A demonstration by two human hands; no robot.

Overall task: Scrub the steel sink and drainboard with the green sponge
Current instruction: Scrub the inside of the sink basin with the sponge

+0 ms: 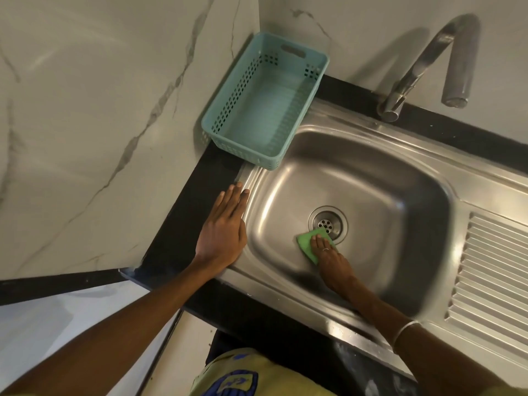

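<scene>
Down in steel sink (285,178), right hand (333,262) presses green sponge (305,242), seemingly flat.

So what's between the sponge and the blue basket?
Only bare steel sink bottom and wall, seen from the head camera. Nothing lies between the sponge and basket.

Dim warm light, soft focus — wide-angle distortion
</scene>
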